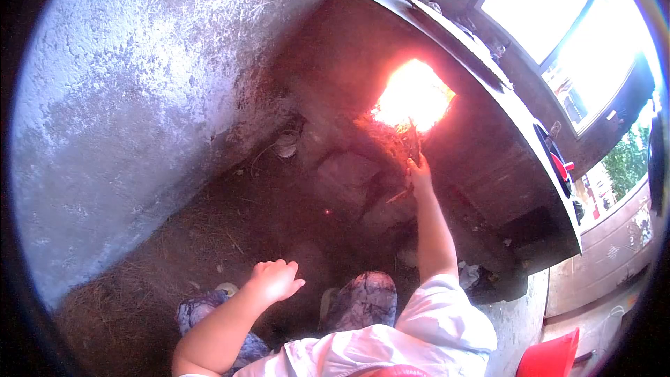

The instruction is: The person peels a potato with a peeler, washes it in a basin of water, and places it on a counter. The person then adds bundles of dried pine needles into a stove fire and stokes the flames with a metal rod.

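My right hand (419, 173) is wrapped round a thin dark stick (414, 143) just below the bright fire opening (414, 98) in the dark stove front. The stick's far end reaches the glowing edge of the opening. Reddish, twig-like material (394, 141) lies below the flames. My left hand (276, 281) hangs over my left knee, fingers curled and thumb out, with nothing seen in it.
A rough wall (132, 126) rises on the left, with straw (105, 307) along its foot. The stove's counter edge (516, 122) curves across the right. A red container (550, 355) stands at the lower right, below a door-like panel (600, 251).
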`<control>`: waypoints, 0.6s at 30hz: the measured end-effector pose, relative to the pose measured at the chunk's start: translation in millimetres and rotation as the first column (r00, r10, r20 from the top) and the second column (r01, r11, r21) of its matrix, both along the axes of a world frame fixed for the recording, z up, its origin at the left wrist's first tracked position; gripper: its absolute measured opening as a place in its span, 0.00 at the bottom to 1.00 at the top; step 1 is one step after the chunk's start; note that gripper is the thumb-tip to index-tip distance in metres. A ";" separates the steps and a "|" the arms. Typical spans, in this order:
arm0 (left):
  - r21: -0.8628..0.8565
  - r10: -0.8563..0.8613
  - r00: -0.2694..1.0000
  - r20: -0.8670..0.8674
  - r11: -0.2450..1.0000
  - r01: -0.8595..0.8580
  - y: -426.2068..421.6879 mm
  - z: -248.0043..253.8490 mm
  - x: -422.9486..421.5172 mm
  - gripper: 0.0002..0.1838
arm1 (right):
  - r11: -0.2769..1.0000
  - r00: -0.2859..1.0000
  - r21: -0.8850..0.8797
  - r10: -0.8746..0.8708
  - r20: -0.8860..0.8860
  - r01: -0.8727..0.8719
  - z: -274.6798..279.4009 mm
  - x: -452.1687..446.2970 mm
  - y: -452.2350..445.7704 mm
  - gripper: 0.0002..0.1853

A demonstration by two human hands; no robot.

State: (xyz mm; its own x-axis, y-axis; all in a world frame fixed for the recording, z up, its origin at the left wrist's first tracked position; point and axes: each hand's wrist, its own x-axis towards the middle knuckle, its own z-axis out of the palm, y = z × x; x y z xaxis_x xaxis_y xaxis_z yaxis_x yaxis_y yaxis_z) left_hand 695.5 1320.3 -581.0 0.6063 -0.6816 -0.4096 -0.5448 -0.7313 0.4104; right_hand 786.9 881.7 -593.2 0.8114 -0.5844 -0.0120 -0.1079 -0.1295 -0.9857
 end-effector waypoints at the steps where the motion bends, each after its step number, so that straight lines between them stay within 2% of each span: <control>1: 0.004 -0.003 1.000 -0.010 1.000 0.003 -0.8 1.6 -0.2 0.21 | 1.000 0.999 -0.002 -0.006 0.048 0.006 5.3 -3.8 9.7 0.20; 3: 0.008 -0.007 1.000 -0.002 1.000 0.007 -3.0 -1.5 -0.9 0.21 | 1.000 0.995 -0.004 -0.014 0.098 0.014 9.2 -9.1 22.7 0.18; 5: 0.015 -0.011 1.000 0.004 1.000 0.011 -3.4 -3.6 -1.5 0.21 | 0.974 0.996 0.224 -0.009 0.084 -0.010 7.8 -14.5 33.7 0.20; 9: 0.010 -0.021 1.000 -0.008 1.000 0.021 -5.4 -3.5 -0.8 0.22 | 0.967 1.000 0.254 -0.013 0.028 0.005 -1.7 -30.2 70.3 0.20; 11: 0.014 -0.022 1.000 -0.014 1.000 0.022 -5.8 -4.3 -0.7 0.22 | 0.898 0.995 0.428 0.095 0.034 -0.100 -17.2 -40.1 73.5 0.20; 15: 0.006 -0.034 0.999 0.017 0.999 0.034 -7.5 -8.3 -1.4 0.22 | 0.882 0.980 0.426 0.180 0.087 -0.200 -65.0 -41.5 29.5 0.22; 17: 0.012 -0.029 1.000 0.000 1.000 0.029 -7.4 -8.6 -1.3 0.22 | 0.980 0.998 0.196 -0.032 -0.053 0.042 -67.7 -35.2 13.8 0.25; 18: 0.009 -0.024 1.000 0.002 1.000 0.024 -7.2 -8.5 -1.5 0.22 | 0.980 0.998 0.196 -0.031 -0.052 0.041 -66.6 -32.4 7.1 0.25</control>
State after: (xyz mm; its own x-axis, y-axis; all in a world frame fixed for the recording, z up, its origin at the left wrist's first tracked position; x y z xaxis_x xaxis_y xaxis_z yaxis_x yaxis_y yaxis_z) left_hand 694.0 1313.2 -589.4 0.5907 -0.6920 -0.4150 -0.5630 -0.7219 0.4024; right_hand 754.5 888.8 -659.8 0.7853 -0.5957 -0.1688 -0.1576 0.0714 -0.9849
